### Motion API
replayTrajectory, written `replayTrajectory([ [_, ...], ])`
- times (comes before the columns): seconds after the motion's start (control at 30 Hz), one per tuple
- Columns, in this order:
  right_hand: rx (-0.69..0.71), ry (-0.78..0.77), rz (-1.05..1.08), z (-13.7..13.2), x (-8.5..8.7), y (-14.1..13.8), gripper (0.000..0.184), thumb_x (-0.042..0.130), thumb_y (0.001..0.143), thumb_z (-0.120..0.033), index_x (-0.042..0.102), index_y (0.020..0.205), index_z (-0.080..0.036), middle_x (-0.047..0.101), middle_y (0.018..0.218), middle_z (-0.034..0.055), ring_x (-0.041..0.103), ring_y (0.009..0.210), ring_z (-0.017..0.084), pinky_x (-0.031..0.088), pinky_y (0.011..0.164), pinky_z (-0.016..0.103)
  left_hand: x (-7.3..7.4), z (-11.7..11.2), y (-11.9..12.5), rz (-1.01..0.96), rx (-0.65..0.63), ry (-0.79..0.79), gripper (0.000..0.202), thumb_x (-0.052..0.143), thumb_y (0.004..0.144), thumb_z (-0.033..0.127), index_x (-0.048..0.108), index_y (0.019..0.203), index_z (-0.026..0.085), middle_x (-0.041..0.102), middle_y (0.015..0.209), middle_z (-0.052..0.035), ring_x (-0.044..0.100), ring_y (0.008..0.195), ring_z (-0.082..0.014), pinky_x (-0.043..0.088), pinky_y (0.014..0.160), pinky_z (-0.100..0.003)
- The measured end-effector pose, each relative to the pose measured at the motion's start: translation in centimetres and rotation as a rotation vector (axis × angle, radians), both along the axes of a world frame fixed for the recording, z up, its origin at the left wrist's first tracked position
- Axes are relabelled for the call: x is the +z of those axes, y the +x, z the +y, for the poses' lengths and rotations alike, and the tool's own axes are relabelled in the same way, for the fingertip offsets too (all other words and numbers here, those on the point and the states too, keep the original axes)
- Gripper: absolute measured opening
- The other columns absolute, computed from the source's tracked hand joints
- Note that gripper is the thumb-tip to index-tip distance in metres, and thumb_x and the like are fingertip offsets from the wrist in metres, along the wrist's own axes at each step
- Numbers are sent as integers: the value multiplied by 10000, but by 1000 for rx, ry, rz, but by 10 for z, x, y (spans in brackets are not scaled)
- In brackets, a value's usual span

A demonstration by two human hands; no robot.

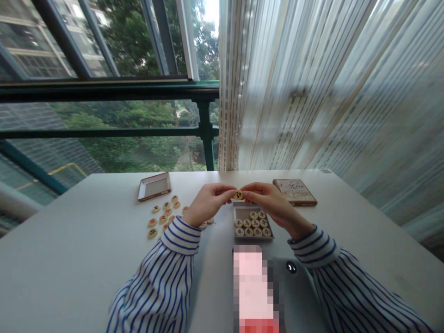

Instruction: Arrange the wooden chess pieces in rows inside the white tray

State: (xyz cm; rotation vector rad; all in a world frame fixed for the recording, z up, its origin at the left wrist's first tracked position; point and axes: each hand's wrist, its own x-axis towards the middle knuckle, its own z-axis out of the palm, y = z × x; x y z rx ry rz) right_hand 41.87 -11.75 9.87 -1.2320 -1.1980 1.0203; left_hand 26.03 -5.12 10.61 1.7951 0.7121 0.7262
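Observation:
Between the fingertips of my left hand (210, 202) and my right hand (268, 199), a round Chinese chess piece (238, 194) with a dark character is pinched upright. Both hands are closed on it, just above the far edge of an open box (242, 212). Inside that box, several pieces (251, 227) with black characters lie in rows toward the near side, with bare bottom at the far left. Loose pieces (163, 218) with red and black characters lie scattered on the table left of my left hand, which hides some of them.
On the white table (86, 259), a shallow open box lid (155, 187) lies at the back left. A flat printed box (294, 192) is at the back right. Close to me are a blurred-out pinkish object (253, 286) and a grey flat device (298, 291). A window and curtain (277, 92) stand behind.

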Motion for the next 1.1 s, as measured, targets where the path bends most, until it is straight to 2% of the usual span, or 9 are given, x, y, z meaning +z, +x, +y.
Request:
replayTrajectory([
  [0.2, -39, -4, -68, -3, -6, 17, 194, 648, 671, -293, 647, 801, -149, 651, 752, 31, 560, 657, 99, 436, 651, 258, -4, 0, 16, 14, -37, -22, 285, 576, 733, 330, 669, 893, 114, 661, 742, -56, 534, 619, -108, 421, 590, -238],
  [0.47, -13, -11, -166, -4, -7, 25, 180, 634, 673, -286, 643, 781, -142, 649, 716, 29, 573, 659, 116, 443, 641, 272, -10, 4, 26, 59, -44, -107, 273, 598, 713, 336, 670, 838, 104, 640, 687, -48, 531, 604, -103, 420, 585, -234],
  [0.77, 45, 28, -195, -2, -13, 30, 163, 623, 696, -286, 647, 799, -161, 658, 748, 28, 587, 684, 119, 459, 650, 275, -21, 11, 23, 38, -84, -187, 304, 616, 694, 392, 670, 827, 124, 635, 692, -47, 530, 616, -110, 413, 587, -242],
  [0.97, 110, 70, -210, -2, -18, 30, 168, 597, 731, -293, 658, 824, -167, 671, 810, 39, 601, 754, 134, 464, 708, 286, -20, 10, 24, 35, -84, -232, 283, 645, 675, 362, 666, 825, 123, 624, 666, -29, 523, 602, -97, 406, 579, -231],
  [1.1, 97, 93, -243, -2, -18, 29, 179, 586, 742, -302, 659, 835, -168, 672, 810, 38, 598, 750, 134, 463, 696, 280, -19, 9, 24, 28, -80, -234, 256, 650, 675, 339, 661, 806, 120, 620, 668, -26, 525, 603, -94, 411, 583, -229],
])
